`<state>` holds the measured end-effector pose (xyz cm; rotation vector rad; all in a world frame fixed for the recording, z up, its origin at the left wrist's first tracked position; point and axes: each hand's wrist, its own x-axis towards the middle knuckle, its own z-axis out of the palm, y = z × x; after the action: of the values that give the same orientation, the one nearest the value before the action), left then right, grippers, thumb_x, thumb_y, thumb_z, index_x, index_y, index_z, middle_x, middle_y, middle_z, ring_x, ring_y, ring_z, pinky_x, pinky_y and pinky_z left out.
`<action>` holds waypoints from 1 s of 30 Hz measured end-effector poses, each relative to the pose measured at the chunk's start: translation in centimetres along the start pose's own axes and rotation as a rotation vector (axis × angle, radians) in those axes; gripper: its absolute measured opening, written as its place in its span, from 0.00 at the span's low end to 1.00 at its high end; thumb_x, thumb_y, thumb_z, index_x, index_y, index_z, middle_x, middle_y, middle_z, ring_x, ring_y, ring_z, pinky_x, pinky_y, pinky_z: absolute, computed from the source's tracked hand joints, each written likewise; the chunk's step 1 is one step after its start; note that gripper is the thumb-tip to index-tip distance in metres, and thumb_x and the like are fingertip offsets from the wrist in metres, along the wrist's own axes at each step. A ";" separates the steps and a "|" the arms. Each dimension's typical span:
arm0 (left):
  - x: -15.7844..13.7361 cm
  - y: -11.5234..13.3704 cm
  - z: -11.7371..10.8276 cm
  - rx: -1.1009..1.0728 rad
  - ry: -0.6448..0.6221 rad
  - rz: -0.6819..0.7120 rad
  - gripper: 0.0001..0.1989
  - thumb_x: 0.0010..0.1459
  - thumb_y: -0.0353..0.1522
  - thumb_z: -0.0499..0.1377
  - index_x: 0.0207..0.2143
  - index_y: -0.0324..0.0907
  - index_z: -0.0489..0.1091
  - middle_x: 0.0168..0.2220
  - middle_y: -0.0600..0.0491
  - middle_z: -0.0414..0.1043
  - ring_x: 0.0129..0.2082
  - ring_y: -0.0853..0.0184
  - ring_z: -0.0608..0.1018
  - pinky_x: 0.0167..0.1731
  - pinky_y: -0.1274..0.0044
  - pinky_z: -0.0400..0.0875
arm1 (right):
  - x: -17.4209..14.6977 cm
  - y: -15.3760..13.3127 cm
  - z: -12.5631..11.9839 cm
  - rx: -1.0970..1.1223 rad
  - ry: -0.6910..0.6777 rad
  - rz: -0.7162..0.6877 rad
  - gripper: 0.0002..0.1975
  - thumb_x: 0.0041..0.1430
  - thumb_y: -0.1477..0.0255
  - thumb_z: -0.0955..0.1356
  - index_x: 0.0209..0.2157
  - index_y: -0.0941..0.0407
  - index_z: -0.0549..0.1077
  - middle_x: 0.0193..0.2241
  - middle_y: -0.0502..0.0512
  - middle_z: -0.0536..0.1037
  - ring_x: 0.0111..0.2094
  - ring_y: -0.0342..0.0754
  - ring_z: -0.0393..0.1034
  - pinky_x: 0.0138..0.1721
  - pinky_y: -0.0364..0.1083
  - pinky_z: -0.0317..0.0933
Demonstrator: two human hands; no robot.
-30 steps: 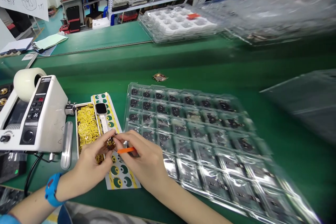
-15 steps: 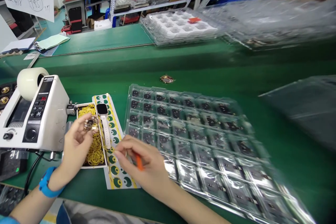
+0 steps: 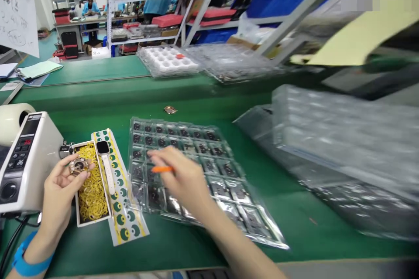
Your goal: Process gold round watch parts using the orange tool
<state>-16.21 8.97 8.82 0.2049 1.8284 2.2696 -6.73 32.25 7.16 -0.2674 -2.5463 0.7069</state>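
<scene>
My left hand [image 3: 62,187] pinches a round rose-gold watch case [image 3: 78,165] between thumb and fingers, above the near-left side of a white box [image 3: 77,216]. Yellow rings [image 3: 91,202] fill that box. Over the clear tray [image 3: 268,235], my right hand [image 3: 183,176] is closed round an orange tool [image 3: 162,169]; its tip and exact kind are unclear. Small dark parts [image 3: 162,142] sit in the tray's pockets. Between box and tray lies a sheet of green and yellow stickers [image 3: 131,216], with a white-strapped smartwatch [image 3: 106,161] on it.
A white tape dispenser [image 3: 24,161] stands at the left. Another gold watch part [image 3: 170,110] lies beyond the tray. Stacked clear trays [image 3: 343,139] are at the right, and a white pocketed tray [image 3: 170,62] is on the far ledge. Co-workers are in the background.
The view has swung right and tilted up. My right hand has moved from beside the sticker sheet to over the clear tray. My left hand still holds the watch case.
</scene>
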 end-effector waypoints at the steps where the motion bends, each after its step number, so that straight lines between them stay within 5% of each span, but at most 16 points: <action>1: 0.0 0.1 0.0 0.001 0.004 -0.006 0.23 0.46 0.30 0.72 0.45 0.40 0.70 0.35 0.48 0.82 0.39 0.65 0.83 0.41 0.82 0.77 | 0.8 1.7 -1.3 -0.093 0.018 0.153 0.11 0.64 0.78 0.61 0.40 0.56 0.74 0.37 0.55 0.77 0.37 0.49 0.72 0.38 0.44 0.64; 5: -0.2 0.0 -0.1 0.025 -0.001 -0.054 0.27 0.45 0.33 0.72 0.47 0.39 0.70 0.34 0.50 0.81 0.37 0.66 0.83 0.39 0.83 0.77 | 3.7 9.1 -5.1 -0.369 0.017 0.567 0.10 0.64 0.74 0.64 0.38 0.62 0.76 0.33 0.63 0.77 0.38 0.59 0.73 0.40 0.51 0.64; 8: -0.3 -0.2 -0.2 0.039 0.013 -0.071 0.29 0.45 0.35 0.72 0.49 0.38 0.69 0.35 0.50 0.81 0.35 0.68 0.83 0.38 0.86 0.76 | 5.0 13.1 -5.7 -0.500 -0.090 0.794 0.07 0.65 0.71 0.68 0.38 0.62 0.75 0.34 0.59 0.77 0.39 0.55 0.73 0.43 0.53 0.65; 15: -0.1 -0.4 0.1 0.018 -0.006 -0.108 0.29 0.42 0.36 0.73 0.47 0.36 0.70 0.37 0.48 0.81 0.36 0.65 0.83 0.38 0.83 0.77 | 6.2 15.3 -4.4 -0.559 -0.222 0.953 0.12 0.66 0.66 0.69 0.44 0.61 0.73 0.45 0.58 0.74 0.46 0.53 0.70 0.48 0.56 0.66; 22: -1.0 -1.1 0.6 0.010 -0.150 -0.122 0.26 0.49 0.35 0.69 0.51 0.40 0.70 0.44 0.46 0.79 0.42 0.61 0.81 0.47 0.73 0.74 | 6.6 12.5 -4.5 -0.421 -0.082 0.914 0.04 0.65 0.74 0.67 0.36 0.60 0.71 0.37 0.56 0.74 0.40 0.51 0.70 0.43 0.52 0.65; 26: -1.2 -1.9 0.7 0.074 -0.307 -0.144 0.18 0.51 0.37 0.68 0.44 0.40 0.75 0.45 0.45 0.78 0.43 0.61 0.80 0.45 0.73 0.74 | 5.8 7.1 -2.5 -0.085 -0.082 0.620 0.05 0.58 0.72 0.65 0.29 0.56 0.66 0.25 0.51 0.68 0.29 0.50 0.65 0.33 0.47 0.59; 30: -1.1 -2.4 0.7 0.145 -0.392 -0.142 0.18 0.48 0.43 0.68 0.36 0.40 0.77 0.37 0.46 0.78 0.36 0.63 0.77 0.36 0.74 0.73 | 3.8 0.3 0.8 0.394 -0.336 0.314 0.16 0.51 0.55 0.64 0.27 0.55 0.64 0.21 0.46 0.62 0.22 0.45 0.58 0.26 0.43 0.56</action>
<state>-14.76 9.82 6.67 0.4893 1.7345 1.8445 -10.39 33.27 7.91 -0.4489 -2.6208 1.4586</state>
